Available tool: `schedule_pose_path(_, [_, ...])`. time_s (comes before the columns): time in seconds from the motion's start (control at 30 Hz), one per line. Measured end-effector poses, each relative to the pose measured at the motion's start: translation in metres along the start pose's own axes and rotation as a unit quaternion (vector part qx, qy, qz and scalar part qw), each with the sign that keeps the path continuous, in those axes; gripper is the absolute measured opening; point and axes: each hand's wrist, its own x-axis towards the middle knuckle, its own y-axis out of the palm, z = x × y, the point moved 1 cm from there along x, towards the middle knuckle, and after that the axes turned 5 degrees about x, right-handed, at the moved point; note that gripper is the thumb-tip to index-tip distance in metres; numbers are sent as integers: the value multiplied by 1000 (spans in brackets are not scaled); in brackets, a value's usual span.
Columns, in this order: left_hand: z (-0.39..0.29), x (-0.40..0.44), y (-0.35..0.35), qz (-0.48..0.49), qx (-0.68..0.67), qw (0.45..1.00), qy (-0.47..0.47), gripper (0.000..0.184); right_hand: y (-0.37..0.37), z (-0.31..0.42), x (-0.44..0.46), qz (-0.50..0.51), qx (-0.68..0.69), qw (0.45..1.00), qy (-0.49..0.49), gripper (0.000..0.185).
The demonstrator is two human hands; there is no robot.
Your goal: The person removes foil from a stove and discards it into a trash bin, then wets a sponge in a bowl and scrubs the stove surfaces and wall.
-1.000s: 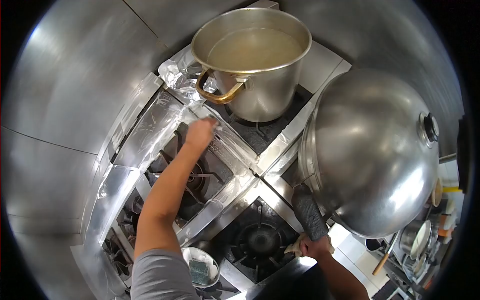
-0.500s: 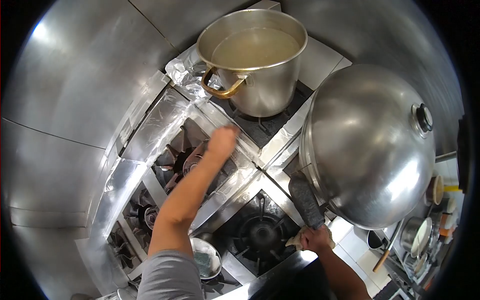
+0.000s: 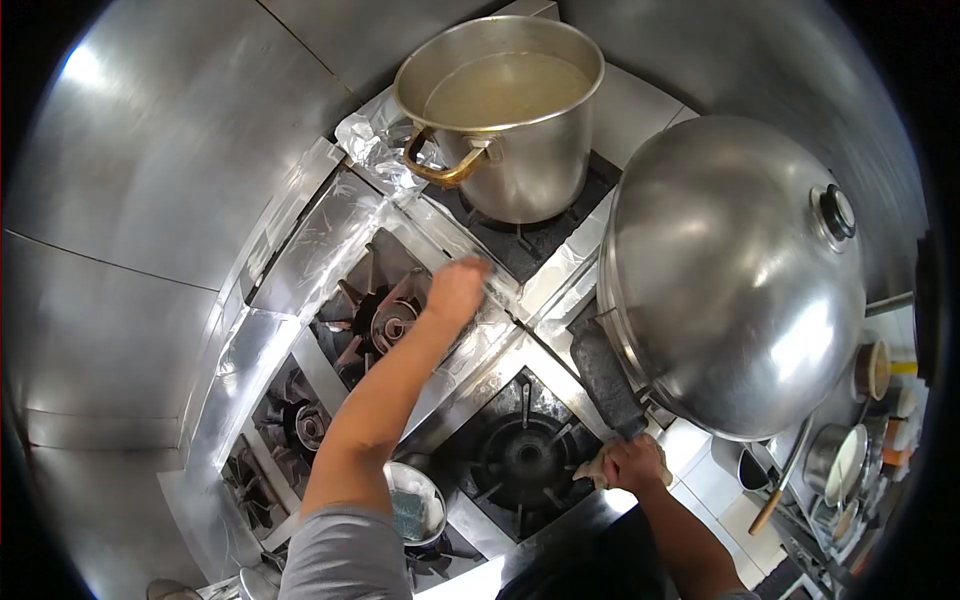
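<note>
My left hand (image 3: 460, 288) is over the metal strip between the burners, below the pot. Its fingers look curled and slightly blurred; whatever they may hold is hidden. At the stove's front edge, my right hand (image 3: 632, 464) is closed on a tan cloth (image 3: 594, 468). Just above it ends a thick dark handle (image 3: 608, 380), beside a pan covered by a large domed steel lid (image 3: 735, 285). Whether the hand also grips the handle is unclear. A tall steel pot (image 3: 525, 165) with brass handles holds cloudy liquid on the back burner.
A front burner (image 3: 530, 455) lies between my arms, with more burners (image 3: 395, 325) to the left. A bowl (image 3: 436, 512) with a green scouring pad (image 3: 407, 514) stands near my left elbow. Crumpled foil (image 3: 375, 150) lies beside the pot. Pans and a wooden-handled utensil (image 3: 766, 510) are at right.
My left hand has shifted slightly to the right and down along the metal strip. The view has tilted a little; my right hand stays at the cloth.
</note>
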Motion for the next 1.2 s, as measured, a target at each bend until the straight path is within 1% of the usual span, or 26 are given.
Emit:
schedule_pose_path(0.03, [-2, 0, 2, 0, 0, 1000, 1, 19, -5, 4, 3, -8, 6, 1000, -1, 10])
schedule_pose_path(0.1, [-13, 3, 8, 38, 21, 998, -51, 31, -12, 4, 6, -16, 10, 1000, -3, 10])
schedule_pose_path(0.17, [-50, -11, 10, 84, 73, 994, 14, 30, -10, 5, 8, -21, 18, 1000, -15, 10])
schedule_pose_path(0.23, [-36, -13, 3, 19, 20, 998, 62, 29, -12, 8, 9, -22, 16, 999, -17, 10])
schedule_pose_path(0.3, [-11, 1, -6, 35, 39, 997, -58, 26, -11, 8, 9, -30, 11, 999, -14, 9])
schedule_pose_path(0.33, [0, 13, -8, 47, 48, 995, -70, 24, -9, 7, 8, -36, 25, 999, -5, 10])
schedule_pose_path(0.37, [-9, 11, -2, 48, 46, 995, -68, 24, -8, 6, 6, -41, 40, 998, 4, 11])
schedule_pose_path(0.4, [-28, 5, 3, 66, 62, 995, -50, 24, -10, 5, 5, -40, 40, 998, 7, 11])
schedule_pose_path(0.43, [-44, -3, 7, 83, 79, 993, -30, 24, -12, 5, 5, -1, 38, 999, 16, 11])
schedule_pose_path(0.47, [-54, -15, 16, 37, 79, 996, 33, 23, -12, 5, 5, 40, 35, 998, 25, 11])
schedule_pose_path(0.5, [-50, -15, 12, 38, 79, 996, 32, 23, -9, 5, 3, 41, 35, 998, 24, 11])
schedule_pose_path(0.57, [-28, -6, -1, 46, 43, 998, -12, 22, -3, 1, 0, 11, 35, 999, 13, 11])
schedule_pose_path(0.6, [-2, 3, 4, 17, 43, 999, -18, 22, -1, -1, -1, 1, 34, 999, 9, 11])
schedule_pose_path(0.63, [21, 15, 5, 41, 38, 997, -54, 24, 0, -2, 1, -9, 29, 999, 8, 11])
schedule_pose_path(0.7, [13, 22, -1, 68, 73, 992, -78, 24, -4, 2, 0, -14, 26, 1000, 8, 12])
schedule_pose_path(0.77, [-22, 2, 10, 55, 82, 994, -36, 23, -8, 4, 4, -15, 28, 999, 9, 12])
schedule_pose_path(0.8, [-35, -9, 13, 31, 42, 998, 22, 23, -8, 5, 6, -16, 29, 999, 10, 12])
schedule_pose_path(0.83, [-28, -9, 12, 33, 42, 998, 22, 23, -7, 5, 5, -10, 33, 999, 16, 12])
schedule_pose_path(0.9, [4, 2, 5, 37, 69, 997, 11, 21, -6, 2, 3, 0, 34, 999, 17, 12])
schedule_pose_path(0.97, [52, 31, -8, 31, 33, 993, -112, 19, -4, 1, 0, 24, 3, 1000, 15, 10])
schedule_pose_path(1.0, [68, 41, -15, -17, 42, 996, -72, 17, -4, 1, 1, 33, -8, 999, 15, 10])
schedule_pose_path(1.03, [64, 39, -8, -15, 40, 997, -72, 17, -5, 4, 3, -2, 6, 1000, 5, 10])
schedule_pose_path(1.1, [42, 33, 3, 9, 52, 995, -86, 16, -11, 5, 5, -37, 21, 999, -5, 10])
schedule_pose_path(1.13, [31, 20, 17, -16, 65, 997, -32, 16, -13, 6, 8, -25, 13, 1000, -9, 10])
schedule_pose_path(1.17, [4, 10, 6, -9, 62, 998, 11, 16, -14, 6, 10, -13, 5, 1000, -13, 10])
schedule_pose_path(1.2, [9, 9, 6, -9, 56, 997, 43, 17, -10, 5, 9, -13, 5, 1000, -14, 10])
